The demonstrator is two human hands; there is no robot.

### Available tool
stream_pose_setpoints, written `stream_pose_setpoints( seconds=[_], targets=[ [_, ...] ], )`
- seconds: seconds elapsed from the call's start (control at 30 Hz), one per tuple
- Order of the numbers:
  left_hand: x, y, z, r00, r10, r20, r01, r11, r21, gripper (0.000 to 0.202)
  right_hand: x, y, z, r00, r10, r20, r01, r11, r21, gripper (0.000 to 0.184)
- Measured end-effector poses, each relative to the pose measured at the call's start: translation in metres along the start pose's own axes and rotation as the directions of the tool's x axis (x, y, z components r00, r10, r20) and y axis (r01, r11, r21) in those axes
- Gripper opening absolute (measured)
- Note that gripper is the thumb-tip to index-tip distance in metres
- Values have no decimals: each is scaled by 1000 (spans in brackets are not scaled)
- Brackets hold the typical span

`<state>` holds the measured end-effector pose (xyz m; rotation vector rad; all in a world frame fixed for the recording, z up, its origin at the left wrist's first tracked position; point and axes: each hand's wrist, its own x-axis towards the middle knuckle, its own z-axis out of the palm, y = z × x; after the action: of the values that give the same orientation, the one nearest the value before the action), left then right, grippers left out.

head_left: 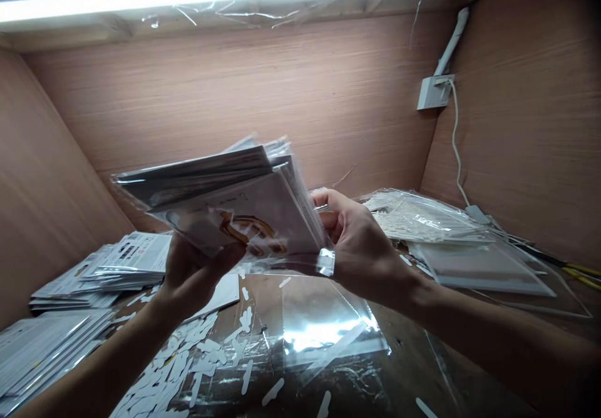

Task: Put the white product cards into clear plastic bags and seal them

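Note:
A thick stack of flat packets in clear plastic sleeves [244, 205] is held up, tilted, above the table. The front packet shows a pale card with a brown-and-orange curved print. My left hand [200, 274] grips the stack from below at its left, thumb lying across the front. At the right edge, my right hand [354, 236] is closed against the stack with bent fingers; some fingertips are hidden behind it. Below the hands lies an empty clear plastic sleeve [323, 324] on the table, reflecting the light.
Packaged cards stand in piles at the left [131, 258] and lower left [51, 349]. Many white paper strips [173, 361] litter the table. On the right are a clear bag of white strips [422, 218] and plastic sheets [483, 271]. A white socket box [434, 92] hangs on the wall.

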<state>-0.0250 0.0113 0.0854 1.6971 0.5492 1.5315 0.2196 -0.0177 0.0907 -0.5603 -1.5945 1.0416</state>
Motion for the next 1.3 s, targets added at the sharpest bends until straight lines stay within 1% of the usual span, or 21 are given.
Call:
stream_pose_setpoints(
  seconds=[0.07, 0.17, 0.23, 0.3, 0.4, 0.43, 0.5, 0.53, 0.57, 0.6, 0.67, 0.7, 0.77, 0.83, 0.9, 0.97, 1.03, 1.13, 1.2, 1.23, 1.3],
  targets=[
    [-1, -2, -2, 999, 30, 28, -33, 996, 81, 36, -2, -3, 3, 1000, -2, 0, 2, 1000, -2, 61],
    [-3, -4, -6, 994, 97, 45, -105, 965, 239, 18, -4, -7, 2, 1000, -16, -24, 14, 998, -68, 57],
    [-3, -3, -6, 988, 118, 101, -143, 948, 285, 11, -3, -8, -1, 998, -47, -34, 42, 991, -129, 55],
    [-2, 1, -3, 982, 72, 173, -110, 968, 227, 19, 0, -6, -6, 997, -71, -15, 67, 982, -176, 52],
    [1, 9, 4, 966, -37, 257, 20, 997, 70, 31, 7, 1, -13, 997, -64, 36, 69, 984, -163, 42],
    [2, 11, 6, 953, -56, 298, 55, 998, 11, 35, 10, 4, -15, 998, -52, 41, 57, 990, -128, 39],
    [7, 13, 7, 924, -47, 379, 87, 992, -91, 49, 15, 9, -19, 1000, -28, 1, 28, 999, -24, 37],
    [9, 13, 7, 916, -37, 400, 88, 990, -108, 58, 17, 11, -21, 1000, -10, -30, 11, 999, 43, 38],
    [11, 12, 6, 914, -36, 403, 79, 993, -90, 63, 20, 12, -23, 998, 10, -61, -4, 994, 111, 40],
    [12, 11, 5, 922, -53, 384, 70, 997, -30, 59, 21, 12, -24, 995, 32, -91, -16, 985, 174, 42],
    [13, 7, 4, 945, -108, 307, 58, 984, 168, 28, 24, 12, -27, 991, 62, -116, -27, 960, 279, 41],
    [12, 6, 4, 957, -122, 264, 51, 964, 261, 18, 25, 12, -29, 991, 73, -113, -34, 949, 313, 38],
    [10, 6, 6, 978, -96, 185, 23, 931, 365, 26, 26, 13, -31, 991, 93, -95, -55, 938, 344, 34],
    [7, 7, 8, 987, -58, 148, 0, 932, 364, 19, 26, 14, -34, 990, 119, -72, -88, 936, 341, 34],
    [6, 7, 8, 987, -70, 148, 22, 952, 305, 11, 25, 16, -36, 987, 137, -79, -104, 940, 325, 34],
    [5, 5, 5, 981, -102, 167, 61, 970, 236, 15, 24, 17, -37, 987, 133, -96, -96, 942, 320, 33],
    [5, 2, 2, 984, -95, 148, 69, 982, 175, 21, 24, 18, -38, 988, 122, -95, -84, 940, 330, 32],
    [6, 1, 1, 999, -44, 30, 42, 997, 72, 26, 23, 18, -36, 988, 131, -84, -94, 931, 352, 32],
    [6, 5, 5, 998, -2, -58, 4, 1000, 27, 29, 23, 19, -34, 985, 148, -93, -105, 927, 359, 32],
    [6, 9, 7, 995, 28, -99, -24, 999, 43, 26, 23, 20, -33, 983, 154, -98, -109, 927, 360, 33],
    [4, 18, 14, 982, 96, -160, -69, 983, 169, 15, 23, 21, -30, 980, 163, -112, -116, 931, 347, 33]
  ],
)
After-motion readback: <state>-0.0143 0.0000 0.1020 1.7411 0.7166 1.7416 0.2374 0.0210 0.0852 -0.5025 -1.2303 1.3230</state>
